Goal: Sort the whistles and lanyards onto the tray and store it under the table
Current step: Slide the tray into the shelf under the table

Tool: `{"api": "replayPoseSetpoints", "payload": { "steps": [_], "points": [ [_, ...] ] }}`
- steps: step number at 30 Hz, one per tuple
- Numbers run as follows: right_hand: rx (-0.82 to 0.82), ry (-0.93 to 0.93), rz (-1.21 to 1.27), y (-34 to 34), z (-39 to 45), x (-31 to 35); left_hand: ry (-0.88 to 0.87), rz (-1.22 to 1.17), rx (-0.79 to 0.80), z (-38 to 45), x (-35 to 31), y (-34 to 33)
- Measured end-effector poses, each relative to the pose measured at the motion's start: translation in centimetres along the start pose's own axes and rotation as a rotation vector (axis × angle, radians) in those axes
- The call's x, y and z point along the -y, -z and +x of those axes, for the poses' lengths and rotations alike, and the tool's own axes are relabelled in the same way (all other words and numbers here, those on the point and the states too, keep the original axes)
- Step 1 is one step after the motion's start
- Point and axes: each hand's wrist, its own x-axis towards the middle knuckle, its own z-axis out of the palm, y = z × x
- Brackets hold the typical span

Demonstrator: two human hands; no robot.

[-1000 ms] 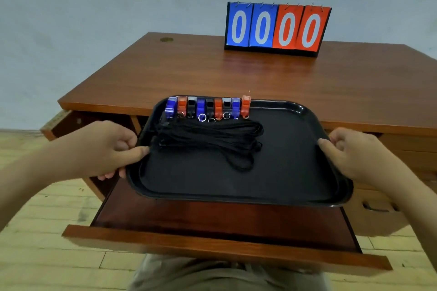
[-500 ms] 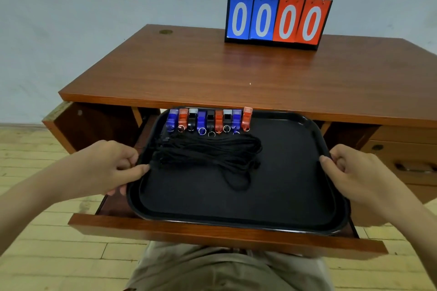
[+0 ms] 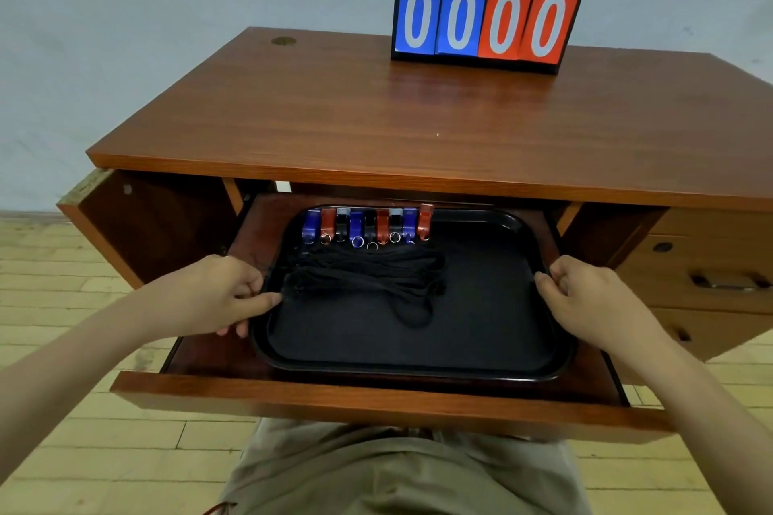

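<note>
Lowered onto the pull-out shelf, tray hides both hands' fingertips.

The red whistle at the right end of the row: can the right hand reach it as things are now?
Probably yes. The right hand grips the tray rim; bare tray separates it from the red whistle, though the desktop edge overhangs closely.

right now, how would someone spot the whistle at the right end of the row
Look under the desk top at the black tray on the pull-out shelf. Whistles line its far edge; the rightmost whistle is red and sits slightly farther back than its blue neighbour.
</note>
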Motion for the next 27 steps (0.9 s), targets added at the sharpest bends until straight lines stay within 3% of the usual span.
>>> {"api": "replayPoseSetpoints", "payload": {
  "steps": [13,19,27],
  "points": [
    [-0.002,-0.039,-0.101,-0.4,-1.8,-0.2,-0.046,0.104,-0.172,-2.8,1.3,-2.2],
    [-0.179,0.042,-0.229,-1.3,-5.5,1.8,-0.126,0.170,-0.491,-4.0,1.5,-5.3],
    [-0.196,0.025,-0.229,-2.9,-5.6,1.7,-0.104,0.190,-0.609,-3.3,0.8,-6.7]
  ]
}}
